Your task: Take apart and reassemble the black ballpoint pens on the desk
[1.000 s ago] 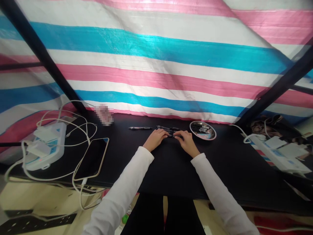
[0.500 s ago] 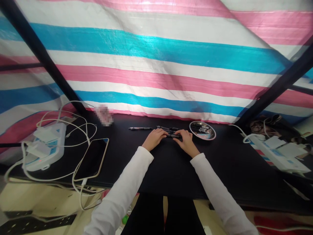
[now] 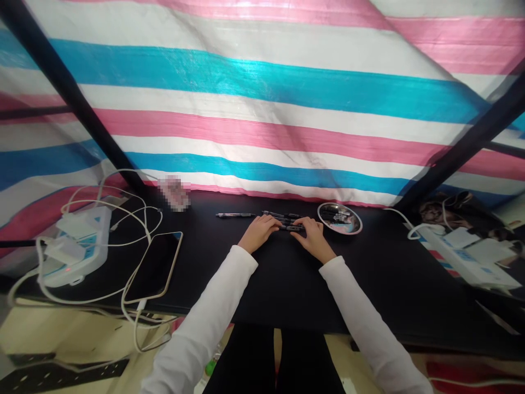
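My left hand [image 3: 259,234] and my right hand [image 3: 313,239] are close together over the black table, fingers curled inward. A dark pen [image 3: 290,227] lies crosswise between them, with my left fingertips closed on one end and my right fingertips on the other. Just beyond it lie several more black pens [image 3: 281,214], partly covered by my fingers. One clear-bodied pen [image 3: 234,215] rests on its own to the left. Beside my right hand is a round metal bowl [image 3: 357,230] with several pens [image 3: 333,215] inside.
A phone [image 3: 155,268] with a white cable lies at the left, near a power strip [image 3: 96,256] with tangled cords. Another power strip [image 3: 471,258] and dark cloth [image 3: 441,213] are on the right. A striped sheet [image 3: 262,131] hangs behind the black table [image 3: 283,290].
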Tool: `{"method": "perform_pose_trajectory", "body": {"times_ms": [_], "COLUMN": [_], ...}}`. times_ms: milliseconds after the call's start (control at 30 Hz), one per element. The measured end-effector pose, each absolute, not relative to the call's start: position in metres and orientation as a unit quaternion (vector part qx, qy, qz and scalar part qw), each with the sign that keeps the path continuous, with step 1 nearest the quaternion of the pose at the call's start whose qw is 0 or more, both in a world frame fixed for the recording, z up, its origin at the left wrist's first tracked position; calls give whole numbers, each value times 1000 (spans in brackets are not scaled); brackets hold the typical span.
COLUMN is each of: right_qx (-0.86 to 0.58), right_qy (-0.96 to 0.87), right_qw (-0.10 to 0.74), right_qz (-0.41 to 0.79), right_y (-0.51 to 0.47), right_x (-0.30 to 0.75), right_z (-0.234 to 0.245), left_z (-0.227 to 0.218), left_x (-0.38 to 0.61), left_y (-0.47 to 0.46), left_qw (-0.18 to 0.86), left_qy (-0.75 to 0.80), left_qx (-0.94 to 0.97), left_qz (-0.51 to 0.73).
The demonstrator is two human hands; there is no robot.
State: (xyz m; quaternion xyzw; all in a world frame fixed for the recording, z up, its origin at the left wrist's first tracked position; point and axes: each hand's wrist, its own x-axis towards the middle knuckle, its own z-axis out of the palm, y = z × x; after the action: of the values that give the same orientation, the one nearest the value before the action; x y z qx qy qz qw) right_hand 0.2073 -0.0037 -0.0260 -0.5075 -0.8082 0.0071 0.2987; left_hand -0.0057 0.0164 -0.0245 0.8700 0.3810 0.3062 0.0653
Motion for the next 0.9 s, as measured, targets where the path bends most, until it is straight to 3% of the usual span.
{"method": "perform_pose_trajectory", "body": {"times_ms": [333, 667, 900], "right_qx": [-512, -490, -500], "right_qy": [-811, -812, -821], "right_qw": [281, 316, 275], "right_qz": [14, 28, 3], "right_y": [-1, -3, -2], "right_x": [208, 208, 207], "right_z": [-29, -26, -28], "left_z": [-25, -22, -22], "left_x": [-5, -5, -5], "left_y": [16, 15, 14], "left_qw": [72, 77, 72], "left_qy": [378, 383, 378], "left_qx": [871, 868, 870], "left_qz": [306, 307, 307]}}
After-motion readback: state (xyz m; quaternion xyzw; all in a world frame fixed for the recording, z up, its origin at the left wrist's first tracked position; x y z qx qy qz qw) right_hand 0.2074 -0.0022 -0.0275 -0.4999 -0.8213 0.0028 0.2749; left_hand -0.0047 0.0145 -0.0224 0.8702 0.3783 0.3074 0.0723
